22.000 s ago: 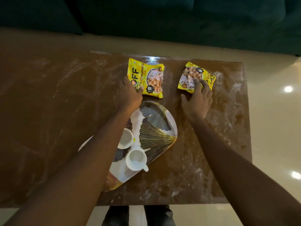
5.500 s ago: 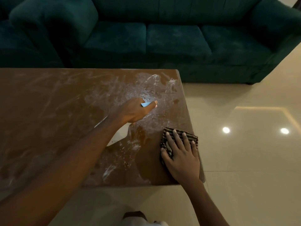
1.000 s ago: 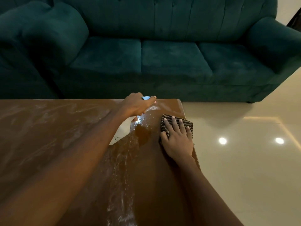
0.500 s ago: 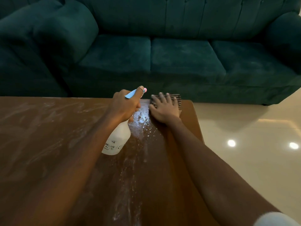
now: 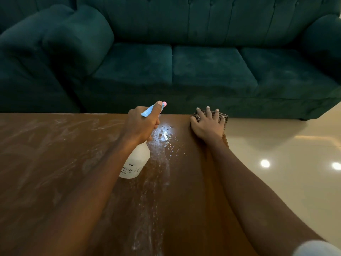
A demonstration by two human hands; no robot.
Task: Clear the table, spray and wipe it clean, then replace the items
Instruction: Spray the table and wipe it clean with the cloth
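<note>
The brown wooden table [image 5: 55,163] fills the lower left and centre of the frame. The dark green fabric sofa [image 5: 203,67] stands behind it across the top, and the pale glossy floor [image 5: 286,154] lies at right. At centre the left hand [image 5: 142,124] holds the white plastic spray bottle [image 5: 137,161] over the tabletop. At the table's far right corner the striped cloth [image 5: 224,116] lies under the right hand [image 5: 208,126]. Spray droplets [image 5: 162,133] lie between the hands.

A white spray bottle [image 5: 136,159] is gripped by the left hand [image 5: 142,124] above the brown surface [image 5: 46,154]. A striped cloth [image 5: 212,114] is pressed flat at the far right corner by the right hand [image 5: 208,124]. Wet droplets [image 5: 164,134] are seen between the hands. A green sofa [image 5: 184,61] is seen beyond.
</note>
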